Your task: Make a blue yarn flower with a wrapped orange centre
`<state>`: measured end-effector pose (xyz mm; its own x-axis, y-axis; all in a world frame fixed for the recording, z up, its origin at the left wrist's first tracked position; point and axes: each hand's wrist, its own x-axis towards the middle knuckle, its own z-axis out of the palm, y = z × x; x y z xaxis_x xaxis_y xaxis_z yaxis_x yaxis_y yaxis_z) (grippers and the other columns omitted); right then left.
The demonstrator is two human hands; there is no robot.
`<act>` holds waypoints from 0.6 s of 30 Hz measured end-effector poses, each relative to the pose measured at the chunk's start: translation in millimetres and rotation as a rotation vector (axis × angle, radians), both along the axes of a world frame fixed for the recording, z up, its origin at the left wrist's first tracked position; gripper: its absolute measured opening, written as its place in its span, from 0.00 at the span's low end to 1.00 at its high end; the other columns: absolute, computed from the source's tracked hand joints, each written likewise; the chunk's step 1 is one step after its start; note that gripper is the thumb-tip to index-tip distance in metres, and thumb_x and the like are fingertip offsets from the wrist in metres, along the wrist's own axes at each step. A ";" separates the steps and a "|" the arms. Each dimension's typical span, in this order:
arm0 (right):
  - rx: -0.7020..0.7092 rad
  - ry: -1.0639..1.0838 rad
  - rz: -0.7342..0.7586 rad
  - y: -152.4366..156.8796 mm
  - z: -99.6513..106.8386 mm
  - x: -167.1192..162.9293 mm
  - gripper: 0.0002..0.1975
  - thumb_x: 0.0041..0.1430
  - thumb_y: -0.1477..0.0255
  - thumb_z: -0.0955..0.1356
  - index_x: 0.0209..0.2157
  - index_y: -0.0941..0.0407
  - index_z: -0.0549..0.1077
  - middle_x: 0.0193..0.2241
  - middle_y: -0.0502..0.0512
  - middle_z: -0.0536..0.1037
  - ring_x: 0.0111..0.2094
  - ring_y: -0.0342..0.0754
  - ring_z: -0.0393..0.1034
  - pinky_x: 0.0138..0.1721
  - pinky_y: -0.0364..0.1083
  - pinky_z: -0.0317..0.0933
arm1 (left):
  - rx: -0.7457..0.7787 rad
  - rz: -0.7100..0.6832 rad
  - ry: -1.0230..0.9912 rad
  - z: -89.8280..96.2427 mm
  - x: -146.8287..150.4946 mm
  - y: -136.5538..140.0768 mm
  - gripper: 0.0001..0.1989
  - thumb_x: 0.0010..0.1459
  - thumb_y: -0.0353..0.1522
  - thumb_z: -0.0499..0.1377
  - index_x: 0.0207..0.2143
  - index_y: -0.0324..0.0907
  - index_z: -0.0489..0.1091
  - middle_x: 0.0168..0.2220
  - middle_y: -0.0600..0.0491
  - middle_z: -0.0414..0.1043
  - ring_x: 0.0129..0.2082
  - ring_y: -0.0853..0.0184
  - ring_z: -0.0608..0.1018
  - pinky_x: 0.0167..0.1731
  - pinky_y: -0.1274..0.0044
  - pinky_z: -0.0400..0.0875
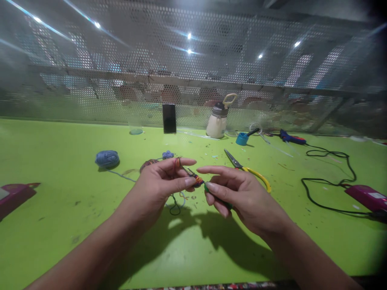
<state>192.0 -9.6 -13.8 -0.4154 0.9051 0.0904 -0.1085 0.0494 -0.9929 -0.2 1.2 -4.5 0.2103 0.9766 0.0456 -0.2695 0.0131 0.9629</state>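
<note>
"Left of the scissors (234, 160), what's on my feed?"
"The small multicoloured yarn piece (198, 181); the left hand (160, 177) pinches it, thumb against fingers, a strand (177, 162) looped over one finger."
"And the right hand (242, 191)?"
"On the scissors' near side, curled around a green-handled tool (206, 187)."
"How will the piece handle?"
"Light, soft, stretchy, I'd judge; I'd pinch it gently by its edge."

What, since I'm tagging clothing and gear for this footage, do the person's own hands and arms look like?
Both the left hand and the right hand are ungloved, with no watch or bracelet visible at either wrist. The left forearm and right forearm are bare as far as the picture shows, without sleeves or visible markings. Fingernail details are too small to tell.
</note>
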 end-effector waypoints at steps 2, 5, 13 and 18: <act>-0.013 -0.013 0.005 -0.9 1.5 0.3 0.17 0.61 0.71 0.69 0.53 0.53 0.75 0.22 0.47 0.72 0.17 0.36 0.61 0.19 0.39 0.53 | 0.008 -0.008 0.008 -0.2 -0.3 -0.1 0.14 0.45 0.27 0.71 0.37 0.42 0.79 0.24 0.57 0.75 0.28 0.69 0.78 0.36 0.76 0.69; -0.002 -0.053 0.029 -2.7 3.5 1.5 0.18 0.62 0.71 0.68 0.54 0.53 0.74 0.22 0.47 0.70 0.19 0.37 0.59 0.20 0.39 0.53 | 0.012 -0.026 0.013 -1.1 -0.2 -0.1 0.14 0.45 0.26 0.71 0.37 0.42 0.79 0.24 0.57 0.75 0.28 0.69 0.77 0.35 0.75 0.69; 0.003 -0.041 0.024 -3.9 2.7 0.8 0.17 0.63 0.71 0.68 0.53 0.53 0.75 0.22 0.47 0.68 0.19 0.37 0.58 0.21 0.40 0.51 | -0.010 -0.026 -0.046 3.0 0.3 -2.1 0.14 0.44 0.26 0.70 0.37 0.41 0.79 0.25 0.55 0.76 0.28 0.67 0.78 0.35 0.75 0.70; -0.029 -0.026 0.031 -2.2 1.2 0.9 0.16 0.61 0.71 0.69 0.51 0.54 0.76 0.22 0.48 0.70 0.19 0.36 0.59 0.21 0.40 0.50 | -0.036 -0.058 -0.145 7.8 -1.0 -4.7 0.10 0.52 0.31 0.66 0.38 0.37 0.80 0.30 0.48 0.79 0.31 0.65 0.78 0.33 0.75 0.73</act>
